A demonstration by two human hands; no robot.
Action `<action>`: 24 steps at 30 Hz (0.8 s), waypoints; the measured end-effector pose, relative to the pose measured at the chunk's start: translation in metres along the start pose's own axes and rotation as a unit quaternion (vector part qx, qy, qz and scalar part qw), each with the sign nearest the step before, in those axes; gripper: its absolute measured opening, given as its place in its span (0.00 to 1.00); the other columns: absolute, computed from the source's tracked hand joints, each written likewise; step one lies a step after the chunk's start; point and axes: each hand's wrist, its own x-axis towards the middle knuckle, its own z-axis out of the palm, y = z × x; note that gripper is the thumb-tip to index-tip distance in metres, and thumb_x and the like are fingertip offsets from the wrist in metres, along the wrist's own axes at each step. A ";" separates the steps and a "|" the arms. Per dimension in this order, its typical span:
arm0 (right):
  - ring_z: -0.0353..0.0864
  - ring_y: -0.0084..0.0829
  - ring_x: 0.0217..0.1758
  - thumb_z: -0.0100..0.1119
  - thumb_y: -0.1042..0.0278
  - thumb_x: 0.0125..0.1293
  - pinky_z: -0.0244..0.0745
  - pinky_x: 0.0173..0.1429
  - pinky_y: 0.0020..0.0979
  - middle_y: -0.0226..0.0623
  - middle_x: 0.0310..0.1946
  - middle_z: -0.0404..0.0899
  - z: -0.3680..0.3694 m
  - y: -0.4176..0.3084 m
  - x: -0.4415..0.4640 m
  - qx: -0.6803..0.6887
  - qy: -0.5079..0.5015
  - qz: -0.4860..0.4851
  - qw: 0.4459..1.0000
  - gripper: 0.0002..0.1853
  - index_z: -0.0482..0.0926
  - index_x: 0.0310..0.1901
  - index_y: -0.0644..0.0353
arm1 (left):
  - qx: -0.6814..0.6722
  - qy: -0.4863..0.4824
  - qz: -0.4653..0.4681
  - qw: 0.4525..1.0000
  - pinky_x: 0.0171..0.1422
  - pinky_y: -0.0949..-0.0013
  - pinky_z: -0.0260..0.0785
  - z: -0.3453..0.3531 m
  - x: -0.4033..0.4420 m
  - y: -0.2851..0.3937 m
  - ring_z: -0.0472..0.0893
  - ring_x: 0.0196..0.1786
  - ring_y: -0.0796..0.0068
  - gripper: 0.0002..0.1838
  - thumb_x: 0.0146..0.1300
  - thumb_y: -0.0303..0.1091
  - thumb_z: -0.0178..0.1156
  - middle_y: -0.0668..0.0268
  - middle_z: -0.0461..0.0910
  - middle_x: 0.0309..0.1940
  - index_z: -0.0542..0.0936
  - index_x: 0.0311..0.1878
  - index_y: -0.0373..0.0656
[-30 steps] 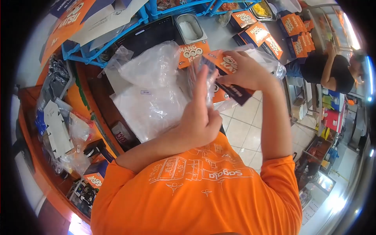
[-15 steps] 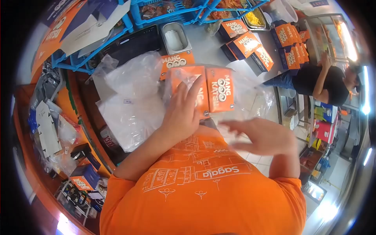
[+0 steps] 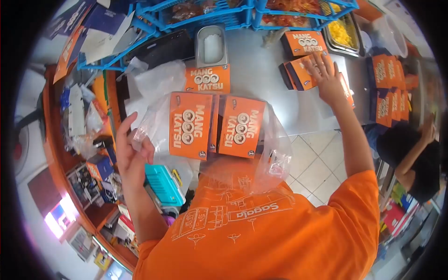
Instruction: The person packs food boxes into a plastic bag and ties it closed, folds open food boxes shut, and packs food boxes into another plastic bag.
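Two orange boxes, the left one [image 3: 188, 125] and the right one [image 3: 241, 126], stand side by side inside a clear plastic bag [image 3: 276, 156] close to the body. At the bag's left edge is my left hand [image 3: 136, 151], its thumb and fingers curled on the plastic. My right hand [image 3: 326, 80] reaches forward with spread fingers over an orange box [image 3: 302, 72] on the metal counter. Whether its fingertips press on that box is hard to tell. Just behind lies another orange box [image 3: 304, 43].
A metal tray with yellow food [image 3: 358, 44], a small metal container [image 3: 211, 60] and blue racks [image 3: 200, 21] line the back. Stacked orange boxes [image 3: 383, 70] stand at the right, near a person in black [image 3: 403, 151]. A teal case [image 3: 163, 185] is at the lower left.
My right hand has moved from near the body to the boxes on the counter. My left hand has shifted off the bagged boxes to the bag's left edge. The view has turned right.
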 end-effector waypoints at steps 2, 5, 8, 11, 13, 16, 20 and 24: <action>0.44 0.37 0.82 0.57 0.77 0.59 0.46 0.80 0.49 0.31 0.80 0.42 0.005 0.017 0.016 0.058 0.053 -0.071 0.994 0.47 0.48 0.77 0.34 | 0.027 -0.015 0.034 0.999 0.28 0.81 0.59 -0.003 -0.006 0.010 0.68 0.24 0.85 0.40 0.51 0.24 0.54 0.69 0.72 0.28 0.59 0.72 0.36; 0.50 0.41 0.79 0.63 0.79 0.51 0.45 0.81 0.44 0.34 0.75 0.55 -0.002 0.029 0.034 0.120 -0.004 -0.143 0.982 0.50 0.52 0.76 0.41 | 0.059 -0.009 0.012 0.998 0.28 0.82 0.61 0.007 -0.011 0.020 0.69 0.27 0.85 0.41 0.53 0.18 0.53 0.66 0.74 0.41 0.57 0.74 0.39; 0.60 0.45 0.73 0.66 0.77 0.50 0.53 0.76 0.47 0.39 0.69 0.65 -0.026 0.039 0.034 0.257 -0.070 -0.093 0.959 0.49 0.55 0.75 0.44 | 0.056 -0.041 0.004 0.998 0.28 0.82 0.65 0.020 -0.012 0.020 0.72 0.28 0.86 0.43 0.52 0.15 0.53 0.61 0.71 0.59 0.54 0.75 0.41; 0.71 0.39 0.65 0.68 0.75 0.48 0.67 0.67 0.39 0.43 0.63 0.70 -0.074 0.046 0.014 0.476 -0.078 0.024 0.875 0.48 0.58 0.73 0.50 | 0.036 -0.050 0.017 0.998 0.27 0.80 0.67 0.026 -0.007 0.012 0.72 0.23 0.83 0.47 0.52 0.25 0.60 0.49 0.67 0.67 0.49 0.76 0.38; 0.76 0.33 0.56 0.69 0.74 0.49 0.74 0.58 0.32 0.42 0.58 0.72 -0.120 0.044 -0.008 0.627 -0.028 0.078 0.774 0.45 0.60 0.71 0.55 | -0.032 -0.059 0.028 0.997 0.26 0.80 0.67 0.026 -0.005 0.003 0.72 0.23 0.83 0.49 0.52 0.27 0.61 0.47 0.67 0.68 0.48 0.76 0.38; 0.80 0.29 0.50 0.71 0.73 0.49 0.77 0.53 0.29 0.40 0.53 0.76 -0.221 0.002 -0.039 0.694 0.036 0.085 0.714 0.45 0.60 0.70 0.59 | -0.116 -0.132 0.023 0.984 0.37 0.74 0.75 0.010 0.004 -0.009 0.82 0.35 0.73 0.54 0.51 0.30 0.62 0.45 0.61 0.71 0.41 0.78 0.41; 0.81 0.28 0.47 0.75 0.68 0.49 0.78 0.53 0.28 0.38 0.49 0.80 -0.259 -0.058 -0.085 0.761 -0.012 0.069 0.645 0.45 0.62 0.68 0.65 | -0.312 -0.251 0.032 0.916 0.38 0.71 0.77 0.013 0.018 -0.021 0.81 0.39 0.70 0.55 0.54 0.22 0.56 0.48 0.57 0.74 0.32 0.79 0.54; 0.82 0.34 0.50 0.78 0.62 0.46 0.78 0.54 0.34 0.43 0.48 0.81 -0.270 -0.149 -0.089 0.784 -0.055 0.028 0.618 0.45 0.67 0.65 0.67 | -0.408 -0.300 0.049 0.861 0.44 0.65 0.77 0.003 0.035 -0.037 0.79 0.38 0.66 0.53 0.59 0.22 0.48 0.46 0.49 0.77 0.24 0.77 0.64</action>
